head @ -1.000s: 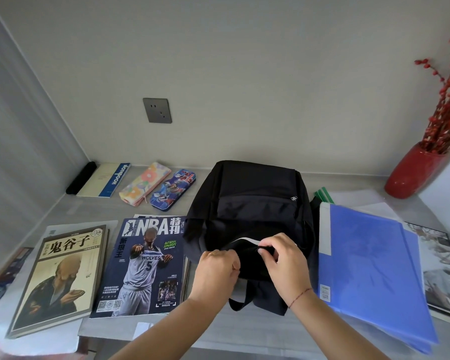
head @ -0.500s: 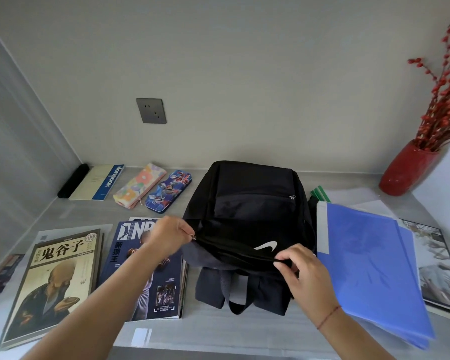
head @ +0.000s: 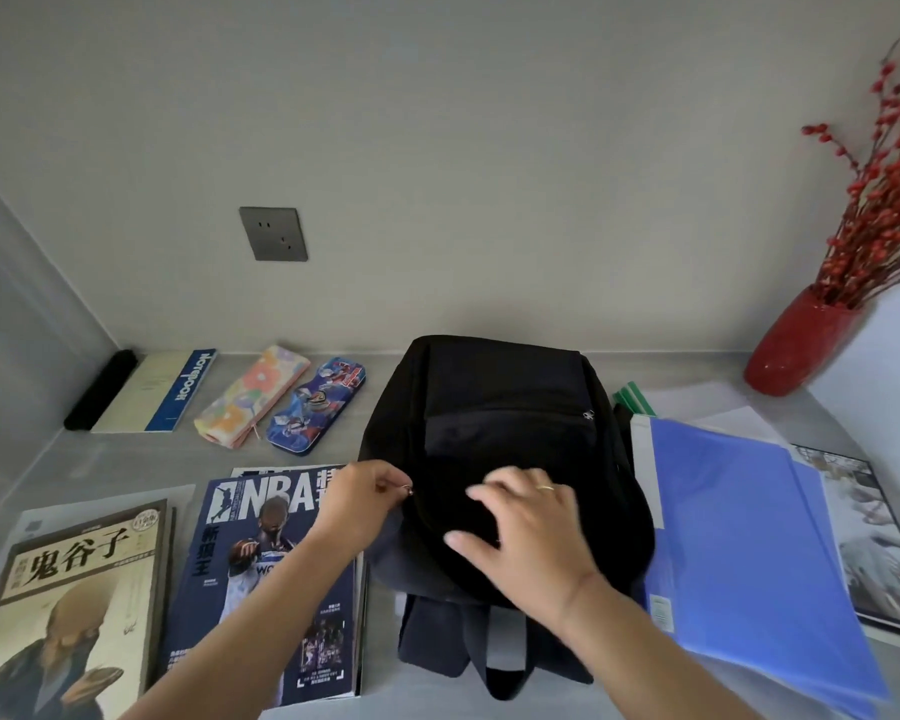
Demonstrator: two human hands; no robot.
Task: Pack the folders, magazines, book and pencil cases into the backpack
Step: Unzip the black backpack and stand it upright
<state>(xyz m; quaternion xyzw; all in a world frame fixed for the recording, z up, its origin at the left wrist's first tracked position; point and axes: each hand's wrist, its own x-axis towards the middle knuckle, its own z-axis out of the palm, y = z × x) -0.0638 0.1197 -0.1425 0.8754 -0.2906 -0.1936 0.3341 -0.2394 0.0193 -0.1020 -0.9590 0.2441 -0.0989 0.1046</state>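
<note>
Our left hand (head: 359,498) pinches what looks like the zipper pull (head: 409,491) at the left edge of the backpack (head: 505,402); our right hand (head: 526,532) lies spread on its front. The magazine (head: 240,511) sits under our left forearm, the blue folder (head: 749,537) just right.

book (head: 74,589) cut off (bottom-left edge) | right hand (head: 531,537) motion-blurred

Black backpack (head: 505,407) lies flat between magazines (head: 271,563), folders (head: 739,537).

Grey wall (head: 489,148), wall socket (head: 274,233), grey desk (head: 126,459)
</note>
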